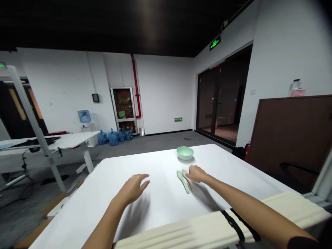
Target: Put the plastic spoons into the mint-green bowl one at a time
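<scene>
My left hand (135, 188) hovers over the left part of the white table (160, 193), thumb and fingers apart, with nothing in it. My right hand (197, 173) is closed, its curled fingers at a beige spoon (184, 172), gripping it near the bowl end. Part of that spoon is hidden by the fingers. Just left of it lies a pale green spoon (183, 182), its bowl pointing away from me. Beyond the two spoons, a light green bowl (185, 153) stands upright near the table's far edge.
Cream padding (178, 233) with black straps runs along the near table edge. A brown partition (293, 135) rises at the right. Another white desk (64, 142) with a metal post stands at the left; blue water bottles (113, 137) are on the floor behind.
</scene>
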### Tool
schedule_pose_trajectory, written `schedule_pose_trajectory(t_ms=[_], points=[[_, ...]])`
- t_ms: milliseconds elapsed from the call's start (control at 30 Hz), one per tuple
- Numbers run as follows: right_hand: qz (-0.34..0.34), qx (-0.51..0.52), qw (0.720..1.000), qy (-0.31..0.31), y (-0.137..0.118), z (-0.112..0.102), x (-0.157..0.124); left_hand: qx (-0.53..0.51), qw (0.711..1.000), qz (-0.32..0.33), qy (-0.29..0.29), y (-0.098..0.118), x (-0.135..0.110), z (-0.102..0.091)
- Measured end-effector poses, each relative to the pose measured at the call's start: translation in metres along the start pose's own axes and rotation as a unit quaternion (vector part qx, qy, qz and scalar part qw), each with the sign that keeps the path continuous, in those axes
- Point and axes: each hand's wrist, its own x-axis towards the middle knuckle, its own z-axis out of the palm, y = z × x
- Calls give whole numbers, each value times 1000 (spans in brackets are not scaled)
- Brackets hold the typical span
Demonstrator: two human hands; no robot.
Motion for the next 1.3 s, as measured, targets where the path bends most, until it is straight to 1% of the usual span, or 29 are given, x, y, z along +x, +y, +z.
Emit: schedule_pose_trajectory(t_ms=[33,100,267,433,500,567,667,733,833,933,1033,1133,1200,1300], points=[[-11,-14,1000,26,-3,1,-1,0,1000,2,1,-1,0,0],[-30,-39,998,42,-9,4,-3,-1,1000,4,2,-1,0,1],[-58,-67,996,21,-24,17,-10,0,1000,-2,-2,0,0,-1],[-33,-55,998,10,-32,26,-14,6,1000,-3,-1,0,0,-1],[-28,-28,999,-2,-33,25,-12,5,1000,-4,0,0,1,-1],[-39,6,999,-12,-31,19,-8,4,1000,-3,1,0,1,-1],[-65,48,997,1,-24,-1,-2,1,1000,-2,2,0,1,-2],[-77,61,995,26,-14,-19,1,1,1000,-2,1,1,1,-2],[-77,44,994,66,9,-45,4,2,1000,-1,-1,2,-1,-2],[-41,3,994,100,40,-60,8,4,1000,-3,-2,2,-2,-3],[9,-39,994,106,76,-60,12,4,1000,-2,1,1,-2,-2],[66,-80,990,99,108,-51,15,2,1000,1,7,0,0,-1],[99,-86,988,82,123,-44,16,1,1000,2,8,-1,0,0],[141,-81,985,59,138,-37,16,-1,1000,3,5,-1,1,0]])
